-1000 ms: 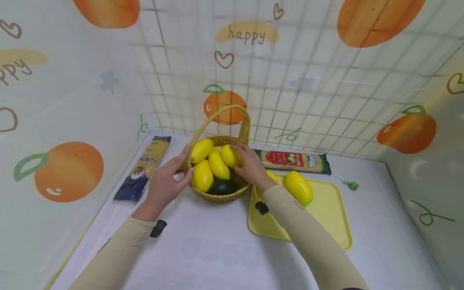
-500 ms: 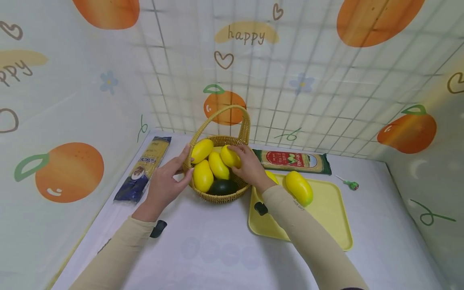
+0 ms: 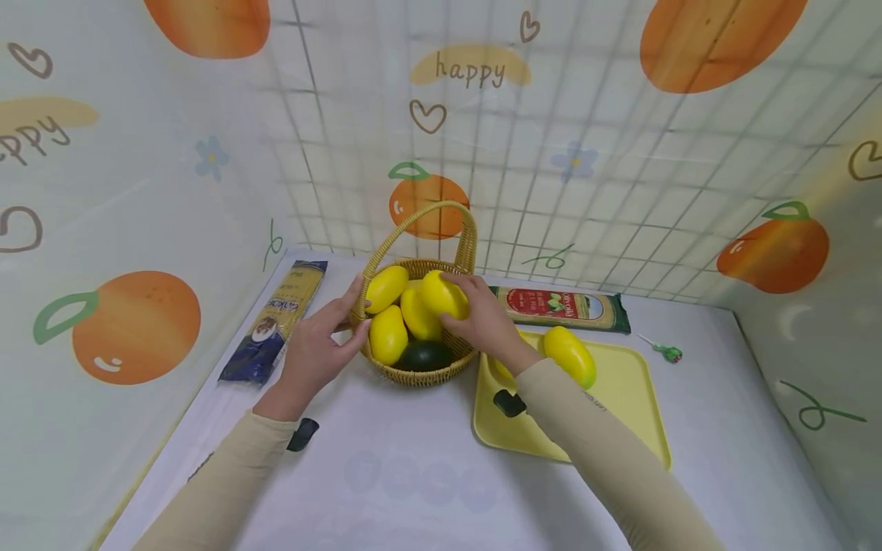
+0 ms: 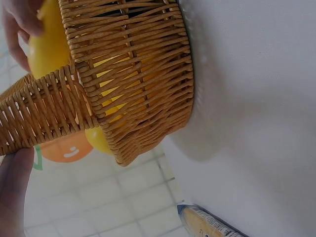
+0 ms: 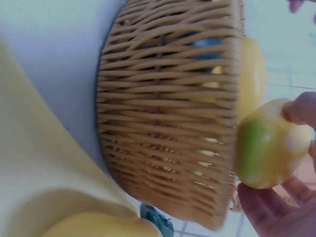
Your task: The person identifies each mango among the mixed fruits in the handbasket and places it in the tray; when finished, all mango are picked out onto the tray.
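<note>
A wicker basket [image 3: 420, 378] with a tall arched handle stands at the back of the table. My left hand [image 3: 320, 344] holds it at the left foot of the handle, thumb in front. Several yellow mangoes [image 3: 388, 337] and a dark green oval fruit [image 3: 425, 357] lie inside. Over the right part of the basket, my right hand [image 3: 485, 321] grips another mango [image 3: 444, 294] between thumb and fingers. The right wrist view shows this mango [image 5: 266, 148] at rim height, its green end towards the camera.
A yellow tray [image 3: 627, 413] bears a mango [image 3: 569, 357] and another mostly behind the right forearm. Behind it lies a green-and-red packet [image 3: 561, 304], with a small green lollipop [image 3: 670, 353] to the right. Left of the basket is a blue-and-gold packet [image 3: 276, 321]. Patterned cloth walls enclose the table.
My right hand has raised the mango a little and moved it slightly right, overlapping the one beside it more. My left hand keeps its place on the basket.
</note>
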`<action>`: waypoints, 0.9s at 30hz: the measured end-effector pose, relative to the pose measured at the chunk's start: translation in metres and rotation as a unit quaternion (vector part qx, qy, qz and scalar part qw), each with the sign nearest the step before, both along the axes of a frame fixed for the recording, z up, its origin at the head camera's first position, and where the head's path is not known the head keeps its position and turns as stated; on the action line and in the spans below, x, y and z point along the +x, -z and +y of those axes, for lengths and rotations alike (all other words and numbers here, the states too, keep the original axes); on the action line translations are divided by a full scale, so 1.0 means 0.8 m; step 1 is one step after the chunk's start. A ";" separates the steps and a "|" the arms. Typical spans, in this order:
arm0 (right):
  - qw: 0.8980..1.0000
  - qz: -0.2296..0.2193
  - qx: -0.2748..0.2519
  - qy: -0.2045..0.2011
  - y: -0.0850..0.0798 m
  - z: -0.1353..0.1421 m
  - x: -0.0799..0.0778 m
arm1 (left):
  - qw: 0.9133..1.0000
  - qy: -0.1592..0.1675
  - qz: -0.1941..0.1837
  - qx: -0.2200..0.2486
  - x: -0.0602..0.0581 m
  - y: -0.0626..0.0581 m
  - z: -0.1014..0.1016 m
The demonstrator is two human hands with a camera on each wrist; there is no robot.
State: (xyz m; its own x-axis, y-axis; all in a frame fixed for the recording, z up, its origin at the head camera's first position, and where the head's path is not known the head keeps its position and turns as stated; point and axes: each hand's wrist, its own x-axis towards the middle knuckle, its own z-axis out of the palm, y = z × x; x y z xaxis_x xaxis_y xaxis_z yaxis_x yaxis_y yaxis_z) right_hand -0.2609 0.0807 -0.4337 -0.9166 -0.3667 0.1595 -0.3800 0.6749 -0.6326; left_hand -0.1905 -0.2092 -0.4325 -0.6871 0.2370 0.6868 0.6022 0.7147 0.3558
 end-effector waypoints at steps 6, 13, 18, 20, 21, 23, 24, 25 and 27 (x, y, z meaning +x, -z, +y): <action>1.000 0.008 -0.020 0.009 -0.018 0.036 0.025 | 1.000 -0.004 0.000 -0.004 0.001 -0.001 0.000; 0.999 0.024 -0.027 0.030 -0.019 0.103 0.053 | 1.000 0.005 0.008 0.000 0.002 -0.004 0.002; 0.998 0.026 -0.022 0.062 -0.010 0.162 0.074 | 1.000 0.005 0.009 -0.003 0.002 -0.004 0.002; 0.997 0.018 -0.016 0.078 -0.006 0.187 0.083 | 1.000 0.005 0.009 -0.003 0.002 -0.003 0.002; 0.996 0.016 -0.012 0.088 -0.004 0.199 0.087 | 1.000 0.005 0.009 -0.002 0.002 -0.002 0.002; 0.994 0.009 -0.008 0.107 0.001 0.223 0.095 | 1.000 0.005 0.009 -0.003 0.001 -0.001 0.002; 0.993 0.003 -0.004 0.118 0.002 0.234 0.098 | 1.000 0.005 0.008 -0.003 0.001 -0.001 0.002; 0.992 -0.001 0.003 0.129 0.003 0.244 0.102 | 1.000 0.005 0.008 -0.003 0.001 -0.001 0.002; 0.988 -0.011 0.014 0.151 0.007 0.264 0.106 | 1.000 0.004 0.005 -0.002 0.001 -0.001 0.002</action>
